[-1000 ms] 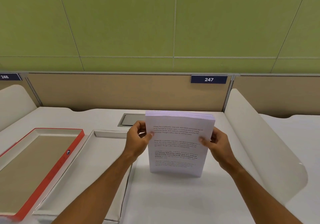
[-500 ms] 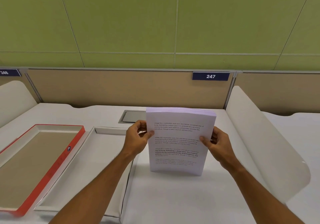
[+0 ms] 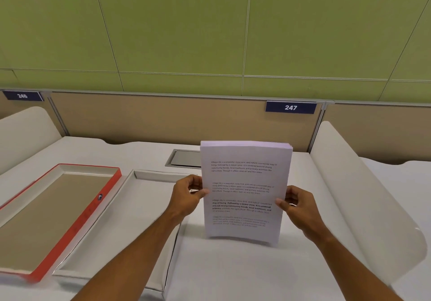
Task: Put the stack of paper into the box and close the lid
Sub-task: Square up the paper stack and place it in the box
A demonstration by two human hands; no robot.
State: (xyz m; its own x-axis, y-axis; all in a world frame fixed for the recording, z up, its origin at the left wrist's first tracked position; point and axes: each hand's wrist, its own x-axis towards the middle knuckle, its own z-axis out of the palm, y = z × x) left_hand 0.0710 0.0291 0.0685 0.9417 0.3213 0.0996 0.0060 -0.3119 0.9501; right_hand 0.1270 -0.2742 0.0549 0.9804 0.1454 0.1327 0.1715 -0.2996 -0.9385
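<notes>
two hands: your left hand (image 3: 189, 195) and right hand (image 3: 296, 204) each stayed clamped on a long side edge of the stack of paper (image 3: 245, 191), thumbs on the printed face, the other fingers hidden behind the sheets.
stack position: you held it upright on its short edge, bottom edge touching or just above the desk (image 3: 233, 272); you could not tell which from this view. it stood right of the box, near the middle of the desk, well in from the front edge.
what changed: very little over the last second. the stack kept the same upright pose and the same grips; only the view itself shifted slightly, so the stack sat a touch higher against the back panel.
what that meant: you were most likely squaring the sheets against the desk, not yet carrying them across. the top edges looked evenly aligned.
box: the white box (image 3: 112, 226) lay open and unfilled just left of your left forearm, running toward the desk's front edge.
lid: the red-edged lid (image 3: 70, 219) lay upturned beside the box, nearer the desk's left edge, touching or nearly touching it.
task standing: neither step was done; the paper was outside the box and the lid was off.
next need: you would have had to tip the stack flat and move it left over the box wall, keeping both sides pinched so the sheets did not fan.
</notes>
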